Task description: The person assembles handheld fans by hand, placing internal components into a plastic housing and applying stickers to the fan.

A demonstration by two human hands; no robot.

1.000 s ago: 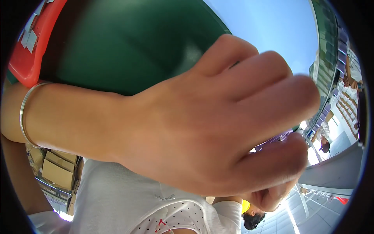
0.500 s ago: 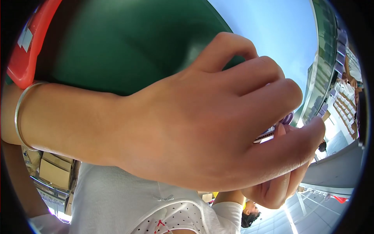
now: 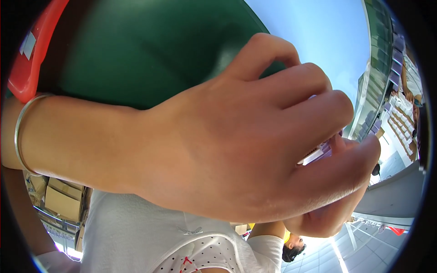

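My left hand (image 3: 246, 150) fills the middle of the view, back towards me, a thin bangle (image 3: 20, 132) round its wrist. All its visible fingers are bent, and the thumb is hidden. Behind its index finger sits my right hand (image 3: 325, 220), mostly covered, with curled fingers. Through the gap between the left hand's fingers shows a small piece with pale and purple parts (image 3: 314, 154). The two hands meet around it, but its kind is hidden. Dark green work surface (image 3: 136, 59) lies beyond the left wrist.
A red plastic bin (image 3: 34, 63) stands at upper left, close to my left wrist. To the upper right runs a light blue surface (image 3: 318, 27). Cardboard boxes (image 3: 63, 200) are stacked at lower left. Another person (image 3: 293, 245) shows at lower right.
Behind my left hand the right fingers have shifted and curled in more. The small piece has turned slightly in the gap. My left hand has hardly moved.
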